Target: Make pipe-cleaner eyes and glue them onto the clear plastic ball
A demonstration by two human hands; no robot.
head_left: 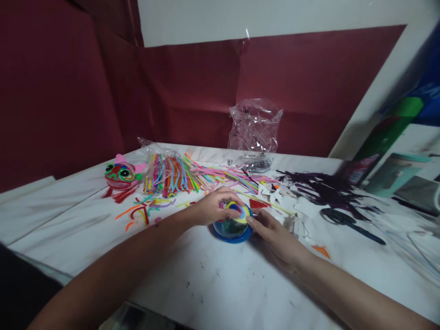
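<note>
A small blue dome-shaped piece, covered with coloured strips in yellow, blue and pink, rests on the white table. My left hand curls over its top left, fingers closed on it. My right hand presses against its right side, the thumb touching the rim and the fingers bent.
A red and green frog-like figure sits at the far left. A bag of coloured strips lies behind my hands, loose strips around it. Scissors and dark purple scraps are on the right. A clear plastic bag stands at the back.
</note>
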